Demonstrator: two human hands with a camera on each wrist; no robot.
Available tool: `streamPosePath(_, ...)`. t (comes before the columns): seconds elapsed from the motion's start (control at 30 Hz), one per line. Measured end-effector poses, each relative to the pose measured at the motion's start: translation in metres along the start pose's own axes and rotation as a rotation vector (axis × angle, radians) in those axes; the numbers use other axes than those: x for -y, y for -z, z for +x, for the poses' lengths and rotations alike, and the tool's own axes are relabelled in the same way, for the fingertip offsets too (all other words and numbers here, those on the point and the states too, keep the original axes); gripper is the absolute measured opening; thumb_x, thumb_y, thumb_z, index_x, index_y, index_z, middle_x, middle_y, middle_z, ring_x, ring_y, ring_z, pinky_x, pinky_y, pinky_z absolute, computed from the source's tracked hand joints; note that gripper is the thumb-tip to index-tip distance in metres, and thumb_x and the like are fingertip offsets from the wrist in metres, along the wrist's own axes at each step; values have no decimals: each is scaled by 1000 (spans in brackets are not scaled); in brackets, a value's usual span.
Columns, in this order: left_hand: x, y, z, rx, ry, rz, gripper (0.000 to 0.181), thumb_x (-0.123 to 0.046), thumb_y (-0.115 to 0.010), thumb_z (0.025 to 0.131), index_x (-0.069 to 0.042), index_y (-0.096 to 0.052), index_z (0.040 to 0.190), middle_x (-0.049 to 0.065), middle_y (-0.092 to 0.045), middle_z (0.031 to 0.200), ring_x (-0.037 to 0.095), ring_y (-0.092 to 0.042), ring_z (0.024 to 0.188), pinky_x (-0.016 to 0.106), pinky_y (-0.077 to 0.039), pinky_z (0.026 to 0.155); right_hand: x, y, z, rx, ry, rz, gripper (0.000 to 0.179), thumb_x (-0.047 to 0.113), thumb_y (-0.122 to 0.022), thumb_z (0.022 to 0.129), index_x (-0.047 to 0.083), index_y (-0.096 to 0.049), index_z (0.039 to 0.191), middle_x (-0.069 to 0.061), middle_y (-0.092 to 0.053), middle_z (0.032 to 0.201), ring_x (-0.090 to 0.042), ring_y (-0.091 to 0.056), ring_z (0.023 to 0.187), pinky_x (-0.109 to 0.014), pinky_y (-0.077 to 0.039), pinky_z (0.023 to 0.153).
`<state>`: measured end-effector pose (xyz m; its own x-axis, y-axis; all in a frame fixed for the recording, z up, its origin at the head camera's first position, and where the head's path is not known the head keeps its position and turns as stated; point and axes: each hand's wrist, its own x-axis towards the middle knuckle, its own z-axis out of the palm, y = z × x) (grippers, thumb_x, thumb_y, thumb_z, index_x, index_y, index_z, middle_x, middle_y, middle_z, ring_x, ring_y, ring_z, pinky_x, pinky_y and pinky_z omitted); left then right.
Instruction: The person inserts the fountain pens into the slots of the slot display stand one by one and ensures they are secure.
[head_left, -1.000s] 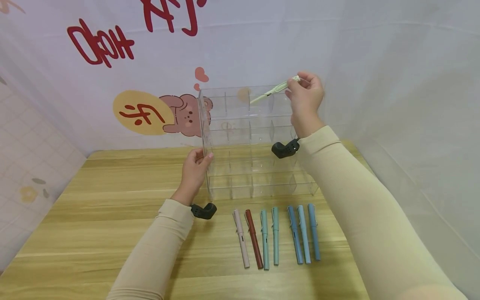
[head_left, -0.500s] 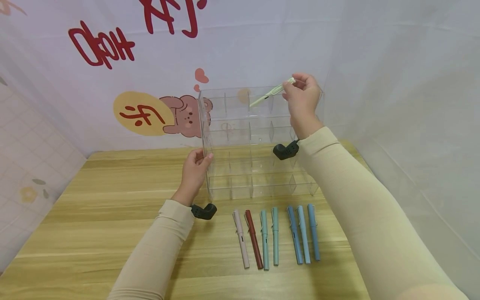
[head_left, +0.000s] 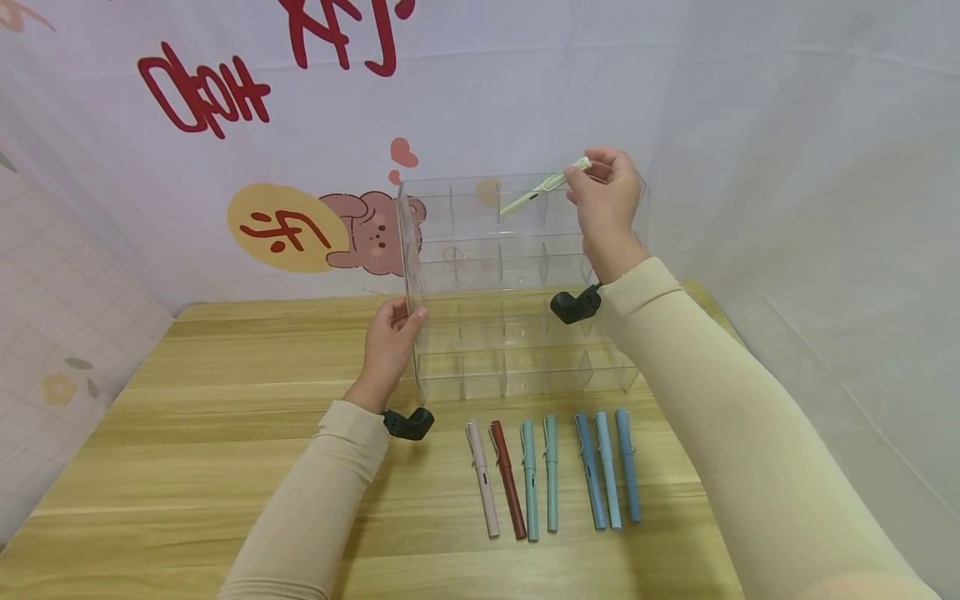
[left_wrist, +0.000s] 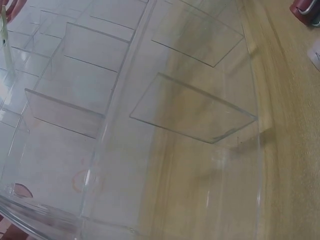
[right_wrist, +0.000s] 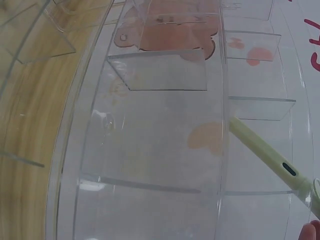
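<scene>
A clear acrylic case (head_left: 408, 275) with rows of small compartments stands upright on the table. My left hand (head_left: 385, 350) grips its left side, thumb at the front edge. At the upper right, my right hand (head_left: 609, 200) pinches a pale green pen (head_left: 542, 188) by its clip end. The pen slants down to the left, its lower end at the top row near a divider. In the right wrist view the same pen (right_wrist: 265, 155) reaches a compartment, with a fingertip (right_wrist: 309, 231) at the corner. The left wrist view shows clear dividers (left_wrist: 195, 107) close up.
In front of the case lie several pens side by side: a pink pen (head_left: 482, 479), a red-brown pen (head_left: 507, 479), two teal pens (head_left: 530, 479), and blue pens (head_left: 590, 471) to the right. Behind stands a white printed curtain (head_left: 525, 92). The wooden table (head_left: 225, 400) extends left.
My right hand has shifted slightly left with the pale green pen, its lower end dropping a little into the top row. My left hand has stayed on the case.
</scene>
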<state>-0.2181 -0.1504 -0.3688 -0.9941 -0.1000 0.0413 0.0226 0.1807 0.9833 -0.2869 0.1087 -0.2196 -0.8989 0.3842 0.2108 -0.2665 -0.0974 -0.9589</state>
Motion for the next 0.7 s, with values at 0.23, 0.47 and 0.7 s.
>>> streamPosePath(0.23,0,0,0,-1,4,0,45,-28,-57,98,-3,-46,134,14,-51,133,26,-51,123,44,-41,101,-1,7,-3,9,2,13,32,2,-66,87,8,-57,117,-1,-55,104,-12,-57,97,-29,-50,84)
streamPosePath(0.47,1,-2,1,-7,1,3,44,-26,-56,98,-2,-46,133,15,-51,132,26,-51,122,44,-41,101,-2,24,-11,3,16,39,39,4,-68,86,9,-55,123,-2,-55,108,-14,-58,102,-32,-50,89)
streamPosePath(0.7,2,-1,1,-14,-2,13,46,-29,-57,98,-2,-46,134,15,-51,133,26,-51,123,43,-41,101,-5,47,-25,14,24,59,37,4,-69,86,8,-55,120,-5,-57,110,-16,-58,102,-32,-51,89)
